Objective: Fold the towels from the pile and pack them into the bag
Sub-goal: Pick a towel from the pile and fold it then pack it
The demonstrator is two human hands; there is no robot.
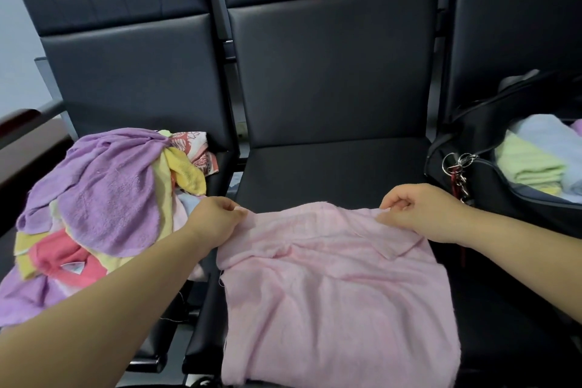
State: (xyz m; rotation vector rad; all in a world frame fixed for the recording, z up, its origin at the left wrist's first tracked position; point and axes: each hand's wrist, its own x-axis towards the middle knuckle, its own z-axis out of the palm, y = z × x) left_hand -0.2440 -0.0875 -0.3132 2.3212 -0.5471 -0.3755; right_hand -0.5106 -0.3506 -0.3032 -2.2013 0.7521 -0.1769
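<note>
A pale pink towel lies spread on the middle black seat, its near part hanging over the front edge. My left hand pinches its far left corner. My right hand pinches the far right corner, where a small flap of cloth is turned over. The pile of towels, purple, yellow, coral and patterned, sits on the left seat. A black bag stands open on the right seat, with folded green, blue and purple towels inside it.
Three black padded seats stand in a row with tall backrests. Metal key rings and a red strap hang from the bag's zipper. A dark wooden armrest is at the far left.
</note>
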